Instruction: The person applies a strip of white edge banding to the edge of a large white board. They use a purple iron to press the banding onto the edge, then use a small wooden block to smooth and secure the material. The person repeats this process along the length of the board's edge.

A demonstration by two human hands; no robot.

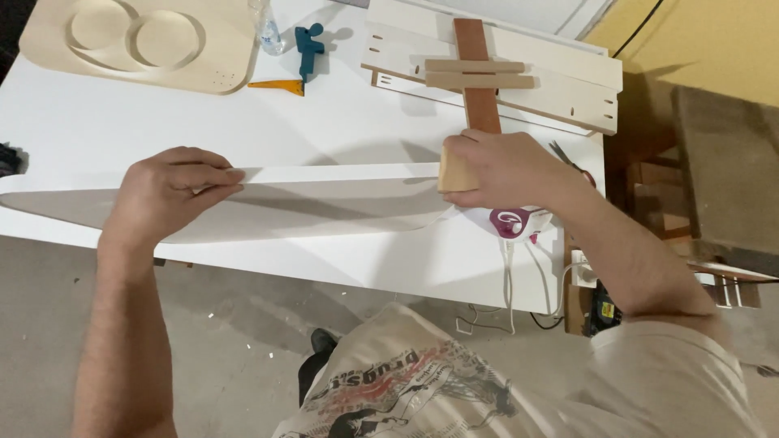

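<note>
Beige routed panel (pixel 138 40) with two round recesses at table's far left corner. Teal tool (pixel 309 47) and orange triangle (pixel 280 84) near far edge, just right of panel; clear bottle (pixel 268 32) beside them. White slotted boards (pixel 519 61) stacked at far right corner, brown plank (pixel 477 77) and pale sticks (pixel 479 73) crossed on top. Scissors (pixel 568 158) at right edge. Iron (pixel 515 221) near front right corner, cord (pixel 510 280) hanging over edge.

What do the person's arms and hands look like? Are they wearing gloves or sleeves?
No gloves: the left hand and the right hand are both bare, with no rings or watch showing. The forearms are bare too and a bit hairy. A short, cream-coloured sleeve covers the right upper arm; it belongs to a T-shirt with a black and red print.
</note>
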